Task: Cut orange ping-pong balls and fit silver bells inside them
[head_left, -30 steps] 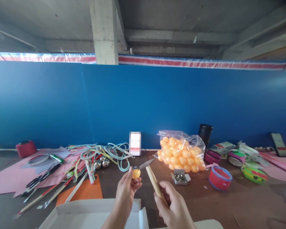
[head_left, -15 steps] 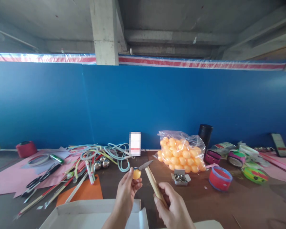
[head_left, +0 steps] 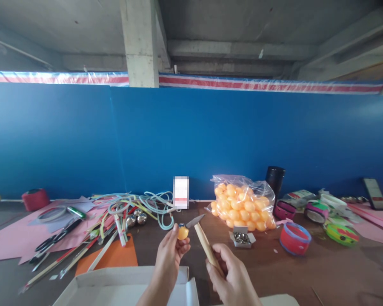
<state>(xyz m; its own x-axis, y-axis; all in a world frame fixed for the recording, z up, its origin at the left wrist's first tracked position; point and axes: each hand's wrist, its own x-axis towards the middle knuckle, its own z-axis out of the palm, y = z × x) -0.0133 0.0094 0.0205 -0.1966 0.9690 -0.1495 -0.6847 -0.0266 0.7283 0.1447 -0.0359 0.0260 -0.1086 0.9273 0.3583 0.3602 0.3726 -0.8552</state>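
Note:
Between the thumb and fingers of my left hand [head_left: 168, 251] is a small orange ball [head_left: 183, 232] with a dark blue patch at its top. A grey, pointed, blade-like piece [head_left: 194, 220] juts from beside the ball toward the upper right; how it is attached I cannot make out. My right hand [head_left: 229, 271] is wrapped round a pale wooden stick [head_left: 205, 242], tilted with its far end up and to the left. The stick's tip is close to the grey piece, apart from the ball.
An open white box [head_left: 92, 289] lies in front at left. Ahead stand a clear bag of orange balls [head_left: 242, 206] and a small box of metal pieces [head_left: 241, 239]. Scissors [head_left: 55, 238], cords [head_left: 159, 206] and coloured paper [head_left: 6, 238] clutter the left; tape-like rolls [head_left: 295, 239] sit right.

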